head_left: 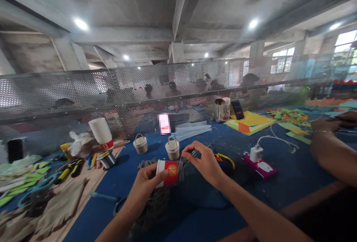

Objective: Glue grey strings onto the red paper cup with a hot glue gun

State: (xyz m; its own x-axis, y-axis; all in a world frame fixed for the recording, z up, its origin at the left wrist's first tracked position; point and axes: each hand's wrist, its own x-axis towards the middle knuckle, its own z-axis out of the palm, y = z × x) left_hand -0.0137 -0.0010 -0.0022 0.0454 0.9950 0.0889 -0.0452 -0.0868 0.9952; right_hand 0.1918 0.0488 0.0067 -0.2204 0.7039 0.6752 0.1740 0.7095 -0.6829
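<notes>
My left hand [149,178] is wrapped round a red and white paper cup [170,170] with a gold emblem, tilted on its side. Grey twine seems to run round the cup's right end. Just right of it, my right hand [201,160] pinches a thin strand, too fine to make out clearly. Beneath the left hand lies a loose heap of grey twine [156,205]. Behind the cup stand two small twine-wrapped baskets with handles, a nearer basket [172,149] and a farther basket [140,144]. Pliers with yellow handles [227,159] lie beyond my right hand.
On the left are stacked paper cups [102,132], a wire spool [108,160], work gloves [63,206] and scissors [36,190]. Coloured sheets [251,123] lie at the back right. A white charger [256,153] sits on a purple box [263,167]. Another person's arm [331,152] reaches in from the right.
</notes>
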